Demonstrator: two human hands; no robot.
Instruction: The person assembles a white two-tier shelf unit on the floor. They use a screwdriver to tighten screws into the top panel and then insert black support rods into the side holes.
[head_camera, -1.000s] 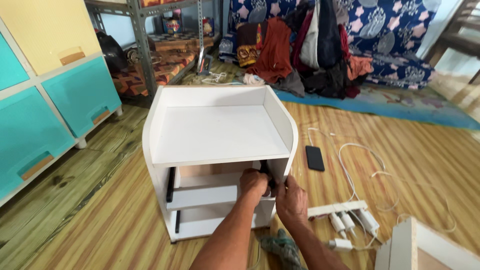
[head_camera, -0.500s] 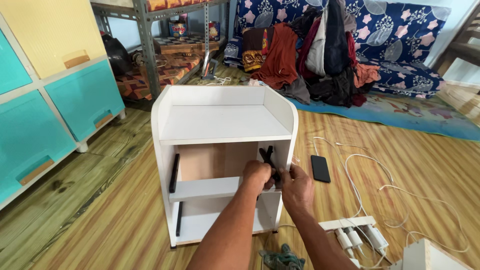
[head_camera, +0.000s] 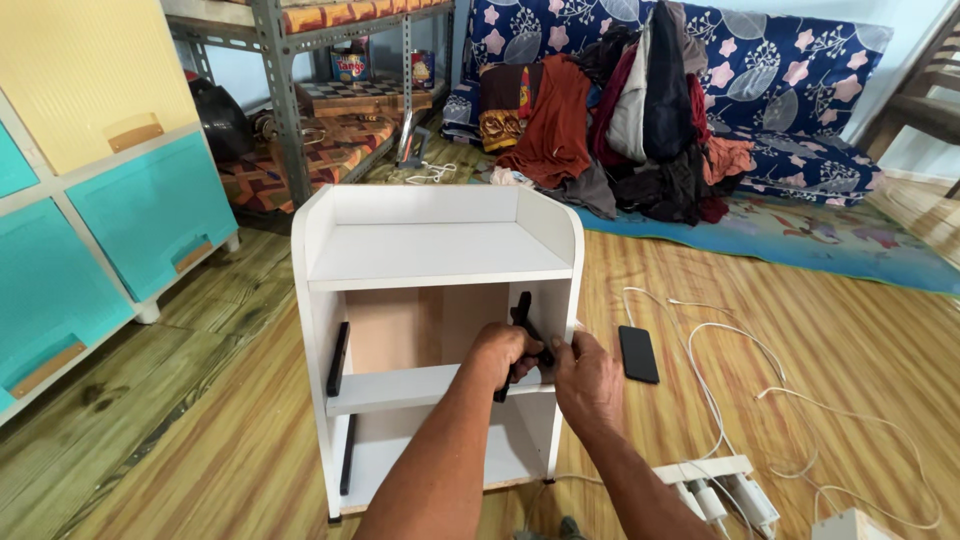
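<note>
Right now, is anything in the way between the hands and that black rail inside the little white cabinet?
No. Both hands are already on the black rail: the left hand grips it and the right hand touches it by the white cabinet's right wall.

The scene is lit brightly and evenly by soft daylight. Only faint shadows are cast inside the white cabinet (head_camera: 440, 250) and beneath it on the wooden floor (head_camera: 200, 440). Focus is sharp throughout; straight lines are bent slightly near the frame edges.
</note>
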